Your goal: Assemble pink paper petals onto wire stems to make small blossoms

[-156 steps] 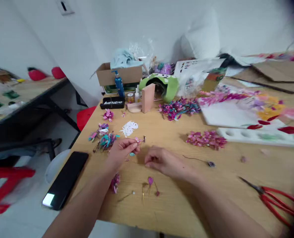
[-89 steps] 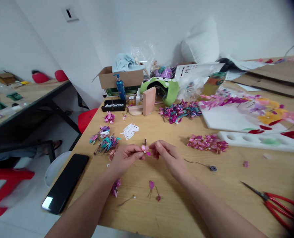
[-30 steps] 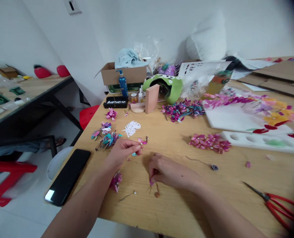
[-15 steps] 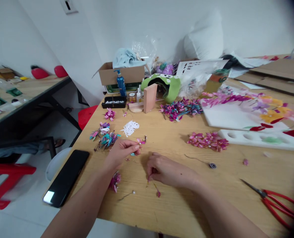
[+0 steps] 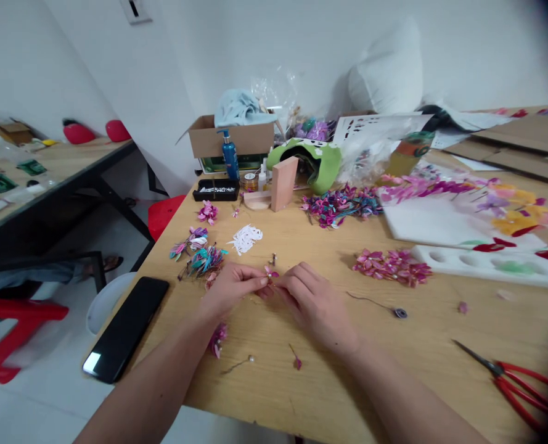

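Observation:
My left hand (image 5: 230, 291) pinches a small pink wire flower (image 5: 270, 272) just above the wooden table (image 5: 329, 382). My right hand (image 5: 313, 302) meets it from the right, its fingertips closed against the same flower, apparently with a petal stem that I cannot make out. A loose pink petal on a wire (image 5: 296, 359) and a pearl-tipped wire (image 5: 239, 364) lie near the table's front edge. A pink flower cluster (image 5: 217, 338) lies under my left wrist.
Piles of pink petals (image 5: 391, 266) and teal-pink petals (image 5: 202, 261) flank my hands. A black phone (image 5: 124, 328) lies at the left edge, red scissors (image 5: 518, 379) at the right. A wire spool (image 5: 399, 313), white palette (image 5: 486, 262), wooden block (image 5: 283, 183) and cardboard box (image 5: 230, 139) stand farther back.
My right hand lifted from the loose petals near the front edge, one petal gone from there, and came up to the flower in my left hand. The left hand stayed roughly in place.

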### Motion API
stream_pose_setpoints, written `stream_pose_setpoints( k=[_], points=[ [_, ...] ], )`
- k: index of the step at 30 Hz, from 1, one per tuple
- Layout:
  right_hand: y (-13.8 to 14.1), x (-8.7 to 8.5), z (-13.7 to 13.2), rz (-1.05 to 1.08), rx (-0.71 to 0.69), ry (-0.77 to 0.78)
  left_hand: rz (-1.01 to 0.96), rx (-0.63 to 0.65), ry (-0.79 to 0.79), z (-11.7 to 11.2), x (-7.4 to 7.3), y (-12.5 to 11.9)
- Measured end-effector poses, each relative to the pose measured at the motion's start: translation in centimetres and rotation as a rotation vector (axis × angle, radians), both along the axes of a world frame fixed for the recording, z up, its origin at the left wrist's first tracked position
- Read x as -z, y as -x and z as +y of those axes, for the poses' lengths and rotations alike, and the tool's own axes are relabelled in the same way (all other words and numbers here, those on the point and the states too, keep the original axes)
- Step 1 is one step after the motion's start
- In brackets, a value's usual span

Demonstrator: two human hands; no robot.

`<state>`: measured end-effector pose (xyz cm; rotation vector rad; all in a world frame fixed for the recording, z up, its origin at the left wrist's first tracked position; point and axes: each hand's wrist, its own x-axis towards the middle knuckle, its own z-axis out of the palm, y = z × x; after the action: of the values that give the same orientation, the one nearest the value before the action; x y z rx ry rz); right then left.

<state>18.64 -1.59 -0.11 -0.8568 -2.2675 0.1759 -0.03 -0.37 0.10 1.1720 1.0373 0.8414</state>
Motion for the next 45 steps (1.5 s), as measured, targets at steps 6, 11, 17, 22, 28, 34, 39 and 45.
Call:
stream_pose_setpoints(
  k=[6, 11, 17, 22, 28, 34, 39, 45],
  points=[
    [-0.2, 0.3, 0.0, -0.038, 0.043, -0.047, 0.001, 0.007, 0.017, 0.1, 0.2, 0.1],
    [-0.2, 0.3, 0.1, -0.061, 0.066, -0.039, -0.010, 0.037, 0.055, 0.1, 0.5, 0.3],
    [-0.2, 0.2, 0.0, -0.082, 0.061, -0.012, -0.030, 0.060, 0.110, 0.2, 0.7, 0.4],
    [-0.2, 0.4, -0.1, -0.099, 0.056, 0.002, -0.059, 0.089, 0.178, 0.1, 0.5, 0.5],
    [-0.1, 0.2, -0.1, -0.109, 0.049, -0.044, -0.056, 0.108, 0.210, 0.2, 0.4, 0.5],
    [-0.4, 0.2, -0.2, -0.128, 0.055, -0.052, -0.084, 0.107, 0.196, 0.2, 0.7, 0.5],
    [-0.5, 0.1, -0.3, -0.117, 0.057, -0.070, -0.095, 0.103, 0.171, 0.2, 0.7, 0.3],
    [-0.6, -0.7, -0.1, 0.121, 0.100, 0.184, -0.097, -0.089, 0.064, 0.5, 0.5, 0.3]
  ],
)
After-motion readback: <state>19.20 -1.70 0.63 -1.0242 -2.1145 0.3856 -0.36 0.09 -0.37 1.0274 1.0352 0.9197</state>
